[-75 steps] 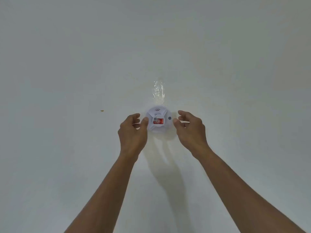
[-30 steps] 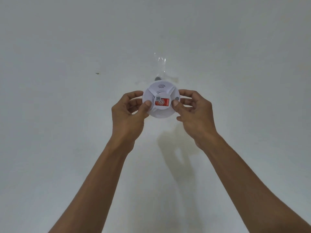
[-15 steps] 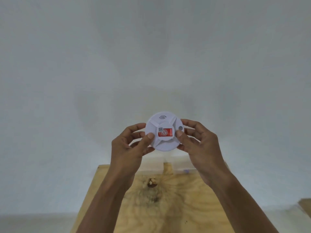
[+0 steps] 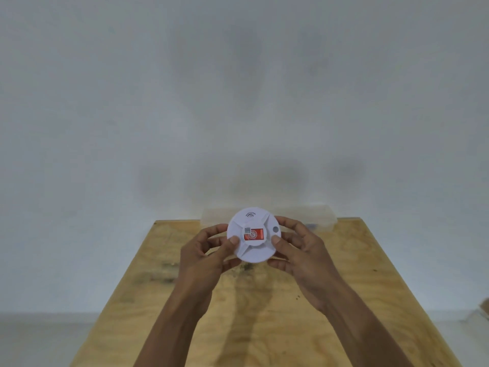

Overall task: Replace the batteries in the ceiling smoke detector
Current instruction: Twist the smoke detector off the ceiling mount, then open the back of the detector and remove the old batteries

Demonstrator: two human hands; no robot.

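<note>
So the detector (image 4: 253, 234) is off the ceiling and sits in the middle of the frame, a bit below center, held up in the air over a wooden table (image 4: 344, 300). It's not touching the tabletop, both hands have it.

The left hand (image 4: 203, 256) is closed around its left edge, thumb pressed on the front face near the rim and the other fingers curled round behind. The right hand (image 4: 301, 256) does the same on the right edge, thumb tip on the face right below the little grey button (image 4: 275, 229), fingers wrapped behind. So it's pinched from both sides, front face toward the camera.

The face is white and round with raised ribs running out from a center disc. There's a red label (image 4: 254, 234) in the middle with a tiny square code beside it on the left, and a wifi-style mark (image 4: 250, 214) near the top edge.

Behind it, at the far end of the table against the wall (image 4: 238, 102), there's a clear plastic box (image 4: 312, 215), partly hidden by the detector and the right hand. Can't make out what's inside, too blurry.

The table runs from mid-frame down to the bottom edge, with some dark stains in the wood lower left of the hands.
</note>
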